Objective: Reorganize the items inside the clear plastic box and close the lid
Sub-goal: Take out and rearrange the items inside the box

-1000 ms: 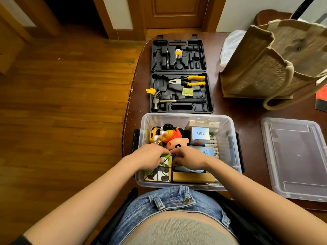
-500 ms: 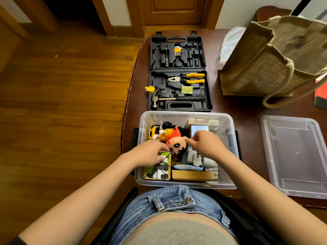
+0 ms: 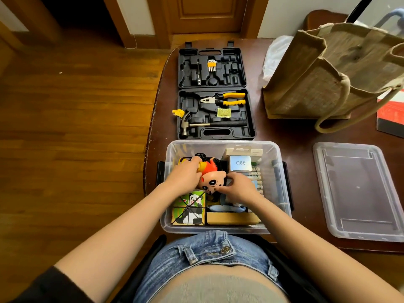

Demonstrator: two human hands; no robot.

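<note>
Head view: clear plastic box (image 3: 282,171) sat open on the table (image 3: 301,136), its lid (image 3: 358,191) lying apart to the right. Left hand (image 3: 185,176) gripped the cartoon doll (image 3: 213,179) inside the box; right hand (image 3: 238,189) pinched the doll's head with curled fingers.

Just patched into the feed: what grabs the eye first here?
Both hands are in the clear plastic box at the table's near edge: the left hand and right hand hold a red-and-orange cartoon doll. Its lid lies off to the right. An open black tool case sits just behind the box.
</note>
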